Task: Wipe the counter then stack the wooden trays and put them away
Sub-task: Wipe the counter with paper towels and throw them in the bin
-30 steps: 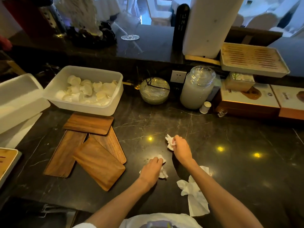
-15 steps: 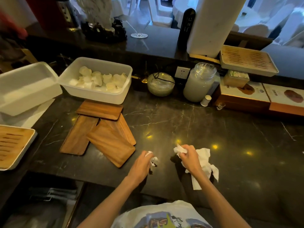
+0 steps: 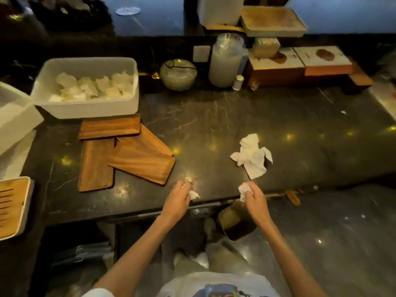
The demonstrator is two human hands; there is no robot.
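At the far left a slatted tray (image 3: 12, 207) and a white box (image 3: 15, 116) are cut off by the frame edge. Next, a white tub (image 3: 90, 106) of pale pieces stands at the back, with the four wooden trays (image 3: 128, 153) lying loose and overlapping on the tabletop (image 3: 214, 116) just in front of it, not yet stacked. Near the front edge, the left hand (image 3: 177, 202) is clenched on a small paper scrap (image 3: 192, 195); the right hand (image 3: 255, 200) is clenched on a crumpled paper wad (image 3: 243, 189). Between and beyond them a larger crumpled tissue (image 3: 252, 157) lies free.

Both hands hang at the edge, above a bin (image 3: 233, 221) half-hidden below: a scrap could miss it and fall to the floor. The loose tissue could be forgotten. The overlapped trays may slide when lifted. Motion blur and dim light hide whether the surface is truly clean.
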